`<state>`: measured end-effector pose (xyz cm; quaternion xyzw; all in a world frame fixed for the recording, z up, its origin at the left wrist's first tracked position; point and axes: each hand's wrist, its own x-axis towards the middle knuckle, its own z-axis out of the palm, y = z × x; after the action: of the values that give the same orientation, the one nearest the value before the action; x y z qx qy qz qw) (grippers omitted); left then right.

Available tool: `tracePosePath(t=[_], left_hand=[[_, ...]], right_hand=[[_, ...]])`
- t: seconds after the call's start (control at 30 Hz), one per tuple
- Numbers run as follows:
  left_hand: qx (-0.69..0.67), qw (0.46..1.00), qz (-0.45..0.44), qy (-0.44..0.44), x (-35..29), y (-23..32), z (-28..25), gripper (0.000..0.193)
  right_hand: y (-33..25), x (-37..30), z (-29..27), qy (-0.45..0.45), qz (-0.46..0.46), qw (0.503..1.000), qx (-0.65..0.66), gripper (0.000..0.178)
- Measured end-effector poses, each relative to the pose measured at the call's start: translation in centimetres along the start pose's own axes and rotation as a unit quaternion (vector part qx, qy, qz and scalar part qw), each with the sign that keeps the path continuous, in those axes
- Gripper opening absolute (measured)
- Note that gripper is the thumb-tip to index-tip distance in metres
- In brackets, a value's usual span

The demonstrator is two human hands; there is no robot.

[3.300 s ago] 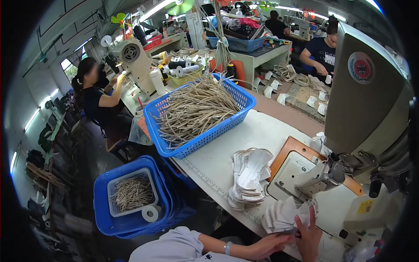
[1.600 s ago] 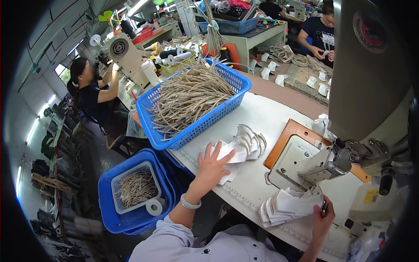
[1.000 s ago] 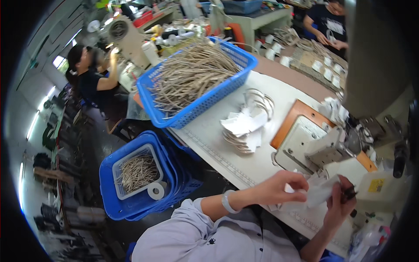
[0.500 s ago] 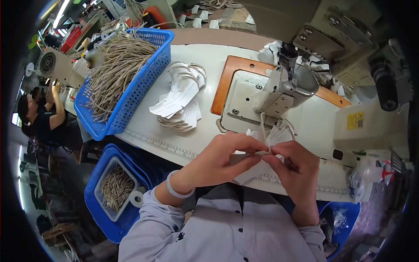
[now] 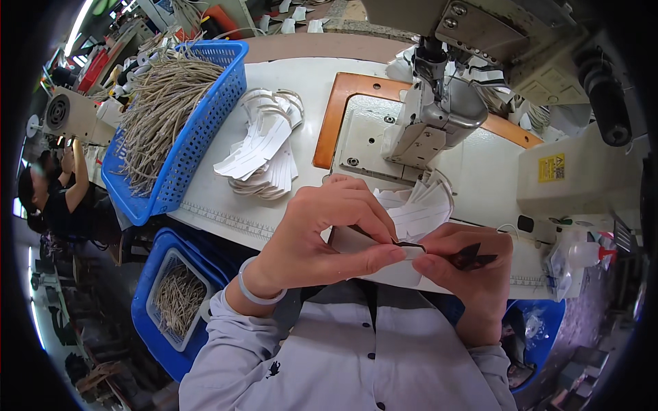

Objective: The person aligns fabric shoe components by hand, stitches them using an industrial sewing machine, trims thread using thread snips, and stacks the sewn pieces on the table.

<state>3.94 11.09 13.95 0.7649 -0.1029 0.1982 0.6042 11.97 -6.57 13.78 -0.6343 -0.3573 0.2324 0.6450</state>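
Both hands meet over the front edge of the sewing table, fingertips almost touching. Between them is a white cut piece [image 5: 413,251] with a dark upper edge. My left hand [image 5: 336,233] pinches its left end between thumb and forefinger. The thumb and bent fingers of my right hand [image 5: 466,270] close on the other end. A dark, pointed thing [image 5: 473,257] pokes out of my right hand; its kind I cannot make out. Just beyond my fingers, a fanned bundle of white pieces [image 5: 421,209] lies by the sewing machine [image 5: 428,127].
Left of the machine lies a stack of curved white pieces [image 5: 264,147]. A blue basket [image 5: 205,130] full of beige cords stands at the table's left. Below it, a blue bin [image 5: 144,301] holds a smaller white basket of cords. Another person [image 5: 62,185] sits farther left.
The view has shifted a little. My hands have turned, with the left wrist raised; the piece's dark edge and the dark pointed thing in my right hand now show more plainly.
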Motion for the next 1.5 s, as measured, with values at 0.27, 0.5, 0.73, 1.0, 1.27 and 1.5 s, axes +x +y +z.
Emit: tracePosePath(t=[0.27, 0.5, 0.73, 1.0, 1.27, 1.5], left_hand=[[0.019, 1.000, 0.018, 0.009, 0.4, 0.3, -0.1, 0.014], [0.000, 0.994, -0.077, 0.073, 0.5, 0.2, 0.6, 0.024], [-0.313, 0.911, -0.267, 0.027, 0.6, -1.4, 0.9, 0.030], [-0.131, 0.960, -0.244, 0.041, 2.6, -2.3, 0.7, 0.026], [-0.207, 0.950, -0.229, 0.037, 10.7, -3.9, -2.3, 0.022], [-0.183, 0.951, -0.248, 0.007, 11.9, -3.6, -2.9, 0.021]], right_hand=[[-0.2, -0.3, 0.6, 0.027, -0.043, 0.998, -0.033, 0.006], [0.1, -0.1, 0.6, 0.059, -0.082, 0.993, -0.066, 0.004], [1.1, 0.3, 0.9, 0.113, -0.119, 0.984, -0.073, 0.003], [2.6, 2.1, 1.0, 0.180, -0.124, 0.975, -0.028, 0.003], [1.9, 4.8, -1.3, 0.286, -0.176, 0.930, -0.152, 0.010], [1.8, 6.2, -2.5, 0.214, -0.281, 0.884, -0.305, 0.025]])
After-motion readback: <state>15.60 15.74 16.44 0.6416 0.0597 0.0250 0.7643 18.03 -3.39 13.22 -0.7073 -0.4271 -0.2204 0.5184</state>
